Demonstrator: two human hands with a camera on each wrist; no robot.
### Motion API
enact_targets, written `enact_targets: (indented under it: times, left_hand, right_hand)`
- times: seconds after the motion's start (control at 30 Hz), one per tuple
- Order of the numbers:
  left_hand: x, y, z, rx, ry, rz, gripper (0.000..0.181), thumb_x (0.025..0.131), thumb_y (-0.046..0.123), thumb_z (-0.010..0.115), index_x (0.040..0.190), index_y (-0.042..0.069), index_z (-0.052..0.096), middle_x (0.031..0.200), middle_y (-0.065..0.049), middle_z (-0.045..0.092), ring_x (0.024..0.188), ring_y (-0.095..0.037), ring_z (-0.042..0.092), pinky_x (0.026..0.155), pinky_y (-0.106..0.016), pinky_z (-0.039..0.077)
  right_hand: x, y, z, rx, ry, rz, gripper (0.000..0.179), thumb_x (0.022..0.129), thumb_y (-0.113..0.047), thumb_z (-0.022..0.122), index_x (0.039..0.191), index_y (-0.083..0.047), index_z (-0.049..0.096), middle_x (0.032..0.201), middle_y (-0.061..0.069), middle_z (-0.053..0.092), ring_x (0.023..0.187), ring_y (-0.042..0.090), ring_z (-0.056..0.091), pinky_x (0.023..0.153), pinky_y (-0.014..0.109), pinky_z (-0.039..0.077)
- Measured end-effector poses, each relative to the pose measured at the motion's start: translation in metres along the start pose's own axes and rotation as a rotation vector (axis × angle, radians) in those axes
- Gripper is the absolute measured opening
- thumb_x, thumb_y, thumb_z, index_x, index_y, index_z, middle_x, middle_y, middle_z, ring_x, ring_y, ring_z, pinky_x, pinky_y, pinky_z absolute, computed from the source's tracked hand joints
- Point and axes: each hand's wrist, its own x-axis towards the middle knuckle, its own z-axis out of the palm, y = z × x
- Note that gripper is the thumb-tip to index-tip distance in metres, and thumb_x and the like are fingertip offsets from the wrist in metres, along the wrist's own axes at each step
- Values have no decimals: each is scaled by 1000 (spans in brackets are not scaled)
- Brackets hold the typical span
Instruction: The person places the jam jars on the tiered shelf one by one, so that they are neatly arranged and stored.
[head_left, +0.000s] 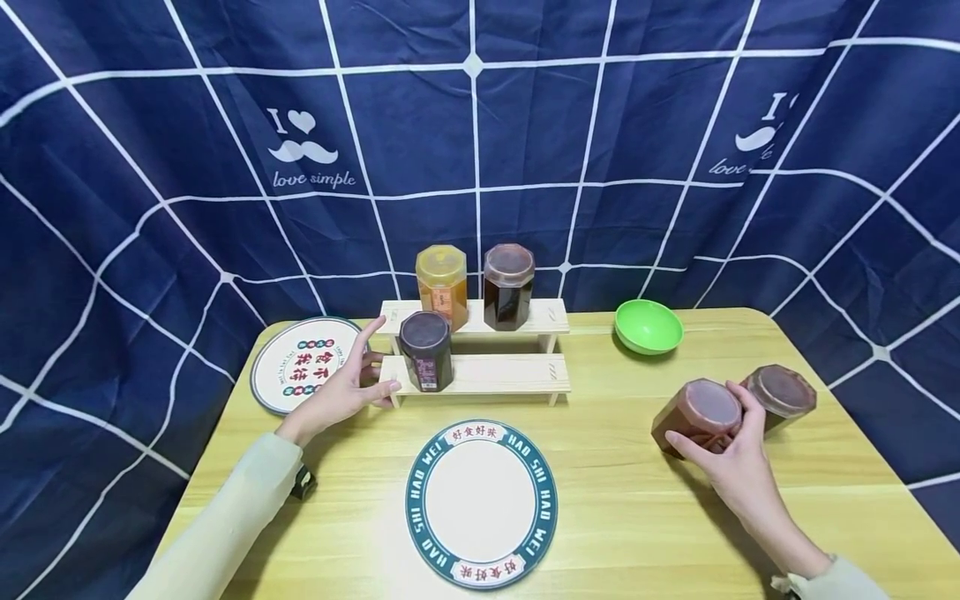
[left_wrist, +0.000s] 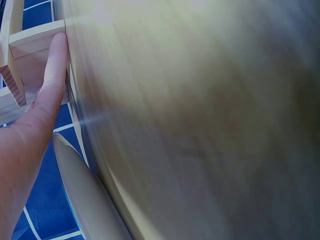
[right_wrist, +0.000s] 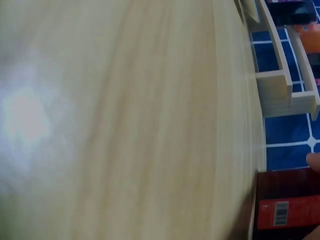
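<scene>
At the left end of a two-tier wooden rack (head_left: 510,374), my left hand (head_left: 341,398) holds on, thumb at the lower tier and index finger reaching the upper one. A dark lidded jar (head_left: 426,352) stands on the lower tier. On the upper tier are a yellow-orange jar (head_left: 442,287) and a dark brown jar (head_left: 509,287). My right hand (head_left: 738,467) grips a reddish-brown faceted jar (head_left: 693,417), tilted, at the right of the table; its red barcode label (right_wrist: 287,212) shows in the right wrist view. Whether its base touches the table I cannot tell.
Another brown jar (head_left: 783,398) stands just beyond the right hand. A green bowl (head_left: 648,327) sits at the back right. One plate (head_left: 480,433) lies front centre, another plate (head_left: 273,367) back left. A blue checked cloth (head_left: 420,133) hangs around the table (head_left: 615,517).
</scene>
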Motion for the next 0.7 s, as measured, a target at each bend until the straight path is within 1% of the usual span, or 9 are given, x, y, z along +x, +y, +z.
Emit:
enact_targets:
  times: [0.07, 0.17, 0.37, 0.43, 0.57, 0.7]
  left_hand:
    - [0, 0, 0, -7, -2, 0, 110, 105, -2, 72, 173, 47, 2, 148, -34, 45, 111, -41, 68, 83, -53, 68]
    - [1, 0, 0, -9, -1, 0, 109, 105, -3, 72, 174, 46, 3, 148, -35, 46, 111, -42, 68, 83, -53, 68]
    - [1, 0, 0, -2, 1, -2, 110, 104, -3, 73, 174, 45, 3, 150, -34, 44, 123, -42, 62, 83, -53, 68]
    - [1, 1, 0, 3, 1, -6, 110, 104, -2, 73, 173, 47, 4, 151, -34, 43, 125, -43, 61, 83, -53, 68]
    - [2, 1, 0, 5, 9, -21, 110, 104, 0, 74, 172, 51, 5, 151, -32, 44, 125, -44, 60, 82, -51, 69]
    - [1, 1, -1, -5, 4, -16, 110, 104, -2, 73, 173, 48, 4, 151, -33, 45, 124, -43, 61, 83, -52, 68]
  right_hand:
    - [0, -2, 2, -14, 22, -17, 117, 85, 6, 91, 171, -16, 15, 145, 6, 42, 117, -1, 50, 90, 3, 43]
    - [0, -4, 3, -32, 53, -33, 116, 83, 6, 92, 171, -18, 20, 145, 6, 44, 118, -1, 49, 90, 4, 42]
    - [-1, -4, 2, -17, 84, -34, 112, 80, 11, 92, 168, -17, 28, 137, -7, 47, 113, 0, 55, 87, 4, 47]
    - [0, -4, 1, -2, 82, -39, 111, 80, 13, 91, 168, -16, 30, 135, -9, 48, 111, 1, 57, 86, 4, 49]
    - [0, -5, 1, 23, 61, -52, 110, 80, 15, 90, 168, -15, 30, 134, -9, 49, 108, 1, 60, 85, 6, 51]
    - [-1, -6, 2, 32, 52, -59, 109, 80, 15, 89, 167, -14, 30, 133, -8, 50, 106, 0, 61, 82, 6, 52]
